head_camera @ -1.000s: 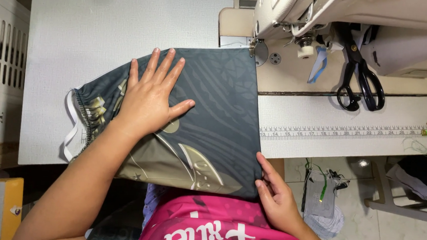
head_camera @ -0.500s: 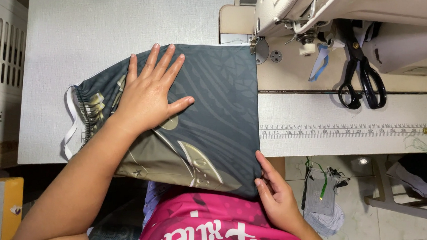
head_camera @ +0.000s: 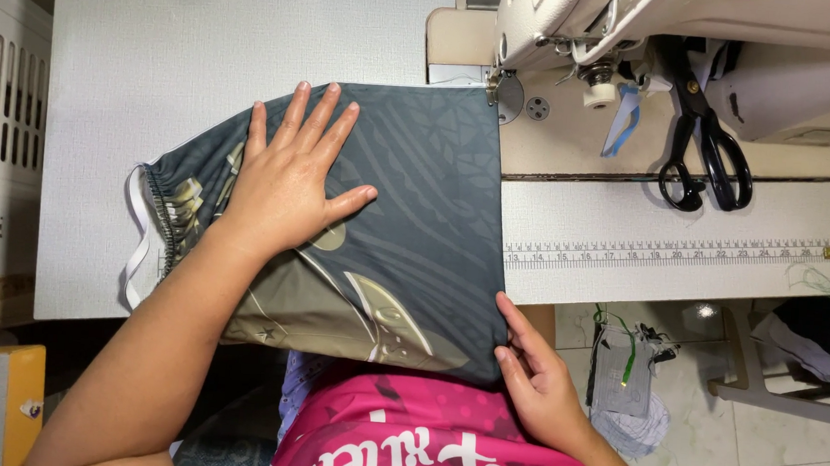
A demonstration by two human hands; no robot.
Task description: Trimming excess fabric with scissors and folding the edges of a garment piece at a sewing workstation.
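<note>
Two bare hands rest on a dark grey printed fabric [head_camera: 416, 214] with pale gold motifs and a gathered white-edged left end, which lies flat on the white table [head_camera: 155, 49]. Nearest, the right hand [head_camera: 536, 378] pinches its near right corner at the table edge, while the left hand [head_camera: 287, 180] presses open-palmed on its middle. Farther right, black scissors [head_camera: 703, 146] lie beside the cream sewing machine [head_camera: 682, 28], whose foot meets the fabric's far corner.
</note>
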